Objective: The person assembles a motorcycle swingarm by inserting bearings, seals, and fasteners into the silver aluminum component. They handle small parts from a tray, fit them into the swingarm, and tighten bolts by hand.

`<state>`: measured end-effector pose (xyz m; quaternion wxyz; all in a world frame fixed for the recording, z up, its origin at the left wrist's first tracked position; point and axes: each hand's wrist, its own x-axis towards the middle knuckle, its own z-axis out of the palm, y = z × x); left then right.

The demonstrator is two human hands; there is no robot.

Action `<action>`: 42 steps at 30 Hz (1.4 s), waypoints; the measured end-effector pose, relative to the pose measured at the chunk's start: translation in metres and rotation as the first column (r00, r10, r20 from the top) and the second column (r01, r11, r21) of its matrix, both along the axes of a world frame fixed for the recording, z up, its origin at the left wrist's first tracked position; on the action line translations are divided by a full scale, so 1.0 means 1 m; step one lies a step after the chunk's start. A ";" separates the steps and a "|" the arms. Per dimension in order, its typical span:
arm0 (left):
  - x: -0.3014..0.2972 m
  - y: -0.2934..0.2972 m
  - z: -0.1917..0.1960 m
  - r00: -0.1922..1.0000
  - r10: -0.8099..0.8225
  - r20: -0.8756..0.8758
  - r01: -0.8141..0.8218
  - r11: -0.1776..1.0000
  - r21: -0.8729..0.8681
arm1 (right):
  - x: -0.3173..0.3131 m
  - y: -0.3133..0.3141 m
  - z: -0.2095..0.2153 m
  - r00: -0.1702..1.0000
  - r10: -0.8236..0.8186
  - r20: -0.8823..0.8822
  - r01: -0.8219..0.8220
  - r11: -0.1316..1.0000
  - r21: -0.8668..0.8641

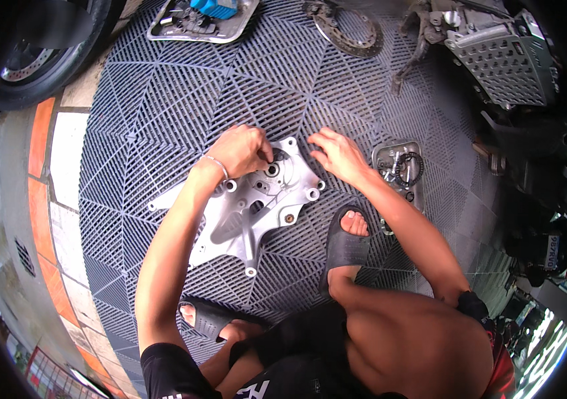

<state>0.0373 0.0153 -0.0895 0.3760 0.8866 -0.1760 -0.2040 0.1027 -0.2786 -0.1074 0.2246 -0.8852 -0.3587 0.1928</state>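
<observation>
Down on the grey grid floor mat (164, 86), the person squats over a silver cast-metal bracket (257, 209) lying flat between the two sandalled feet. The left hand (243, 151) is clenched, its grip pinched on something small and dark at the round bore near the bracket's top edge; what exactly it pinches is too small to tell. The right hand (338, 154) hovers just beside that same edge, fingers spread and released, holding nothing. A small metal tray (400, 169) of rings and small parts sits close by the right wrist. The risk, as I judge it: a small part slipping from that pinch could drop through the mat's slots, and the right forearm, so near, could knock the tray and scatter its bits.
</observation>
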 end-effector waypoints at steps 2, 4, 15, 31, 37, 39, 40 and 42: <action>0.003 -0.005 0.003 0.995 -0.048 0.087 0.042 0.997 0.070 | 0.006 -0.007 -0.012 0.996 0.062 0.063 -0.062 0.998 -0.006; 0.003 -0.006 0.005 0.998 -0.036 0.042 0.034 0.998 0.061 | 0.009 -0.003 -0.008 0.996 0.066 0.053 -0.066 0.998 0.002; -0.006 -0.002 0.009 0.999 0.043 -0.015 -0.042 0.998 0.038 | -0.016 0.057 0.086 0.975 0.104 -0.197 -0.082 0.990 0.116; -0.066 0.050 0.049 0.906 0.417 0.068 -0.409 0.906 -0.109 | -0.029 0.122 0.052 0.799 0.518 -0.304 -0.601 0.695 -0.395; -0.119 0.040 0.069 0.945 -0.003 -0.326 -0.110 0.938 -0.329 | -0.039 0.118 0.040 0.788 0.566 -0.243 -0.607 0.648 -0.460; -0.130 0.009 0.038 0.936 -0.035 -0.350 -0.081 0.946 -0.312 | -0.041 0.114 0.041 0.793 0.575 -0.204 -0.594 0.652 -0.471; -0.138 -0.005 0.027 0.929 -0.010 -0.371 -0.097 0.958 -0.270 | -0.043 0.117 0.044 0.804 0.552 -0.221 -0.583 0.656 -0.480; -0.154 -0.033 -0.005 0.919 0.078 -0.387 -0.227 0.906 -0.358 | -0.048 0.125 0.051 0.821 0.512 -0.252 -0.563 0.657 -0.501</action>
